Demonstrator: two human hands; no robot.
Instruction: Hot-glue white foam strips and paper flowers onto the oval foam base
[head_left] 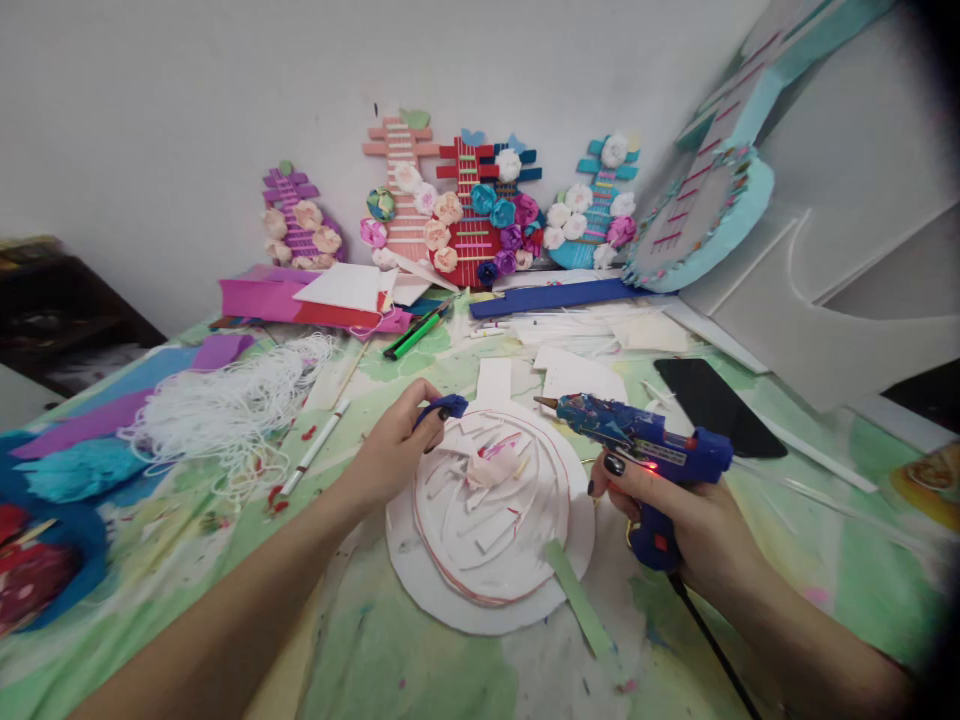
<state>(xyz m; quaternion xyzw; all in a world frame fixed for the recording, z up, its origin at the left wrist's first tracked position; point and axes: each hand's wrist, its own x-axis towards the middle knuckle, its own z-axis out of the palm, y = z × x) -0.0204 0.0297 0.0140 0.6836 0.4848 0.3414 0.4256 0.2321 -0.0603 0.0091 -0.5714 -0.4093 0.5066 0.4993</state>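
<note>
The left hand (pixel 409 440) is pinching a small dark-blue piece (pixel 444 407) at ten o'clock of a round white cardboard disc (pixel 420 580), which is lying on the green-and-white worktop (pixel 435 685); at two, the right hand (pixel 671 505) is gripping a blue plastic glue gun (pixel 637 430). A flat pale-green strip (pixel 581 605) is crossing the disc's four o'clock rim. Farther out, a black rectangular phone (pixel 720 405) is resting at two o'clock.

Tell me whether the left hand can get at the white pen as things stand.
Probably yes: the pen lies near the left hand with nothing over it, though that hand holds a blue piece, which may need putting down first.
</note>
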